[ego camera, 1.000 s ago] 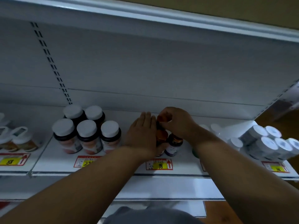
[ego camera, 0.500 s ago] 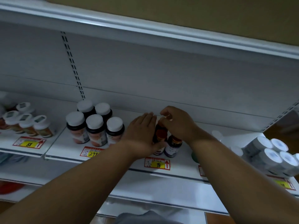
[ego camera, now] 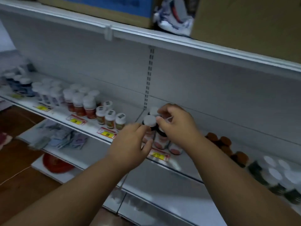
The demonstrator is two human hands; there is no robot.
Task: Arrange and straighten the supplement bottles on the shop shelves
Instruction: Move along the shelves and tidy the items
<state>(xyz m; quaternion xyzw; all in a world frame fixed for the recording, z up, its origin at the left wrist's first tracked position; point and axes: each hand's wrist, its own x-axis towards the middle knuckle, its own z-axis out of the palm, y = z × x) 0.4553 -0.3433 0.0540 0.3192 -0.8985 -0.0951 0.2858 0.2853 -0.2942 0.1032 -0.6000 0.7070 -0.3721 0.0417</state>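
We see a tight cluster of dark bottles (ego camera: 160, 141) with round, smooth white caps and reddish labels standing upright on the white shelf (ego camera: 91, 132), just to the right of the slotted upright in the back panel. The left hand (ego camera: 130, 144) reaches in from the left, its fingers (ego camera: 143, 129) curled against the side of the front bottle with the thumb lower on its body, so it grips that bottle. The right hand (ego camera: 177, 126) arches over the cluster from the right, its fingers bent down around a cap; motion blur keeps us from telling exactly which bottle it holds, though it plainly grasps one of them. A red and yellow price tag (ego camera: 158, 154) sits on the shelf edge just below the cluster. To the left stand three small bottles with grey-marked white lids (ego camera: 110, 119), then taller red-labelled bottles (ego camera: 83, 105), then paler, blurred ones farther off. To the right lie brown-capped jars (ego camera: 224, 142), and beyond them dark green bottles with white caps (ego camera: 275, 178). The shelf is smooth painted metal. The shelf above carries a cardboard box (ego camera: 244, 18) and a crumpled white bag (ego camera: 174, 17). A lower shelf holds flat pale packets (ego camera: 63, 139).
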